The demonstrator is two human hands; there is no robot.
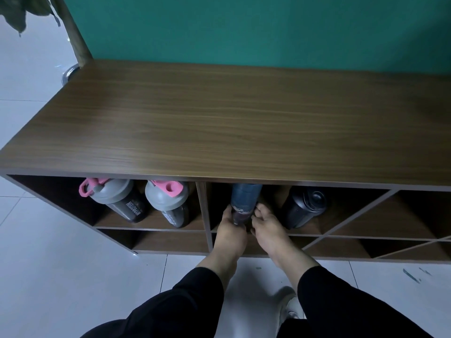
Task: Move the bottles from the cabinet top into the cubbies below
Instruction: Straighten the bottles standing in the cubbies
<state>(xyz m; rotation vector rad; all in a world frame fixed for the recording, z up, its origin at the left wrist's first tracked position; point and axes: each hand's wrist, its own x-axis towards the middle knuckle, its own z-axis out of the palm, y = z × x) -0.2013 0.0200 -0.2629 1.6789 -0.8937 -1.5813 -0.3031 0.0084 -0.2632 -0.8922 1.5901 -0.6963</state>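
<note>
A dark blue bottle (244, 200) stands in the middle upper cubby, its top hidden under the wooden cabinet top (231, 123). My left hand (230, 228) grips its lower left side. My right hand (267, 225) touches its lower right side with fingers curled. A black bottle (303, 207) stands to the right in the same cubby. The left upper cubby holds two dark shaker bottles with grey lids and pink caps, one at the left (117, 198) and one at the right (170, 203). No bottle stands on the visible part of the cabinet top.
A teal wall rises behind the cabinet. Lower cubbies (170, 241) and diagonal-divided cubbies (366, 228) at the right show nothing inside. White tiled floor (61, 276) surrounds the cabinet. A post on a metal base (78, 45) stands at the back left. A white shoe (291, 306) shows below.
</note>
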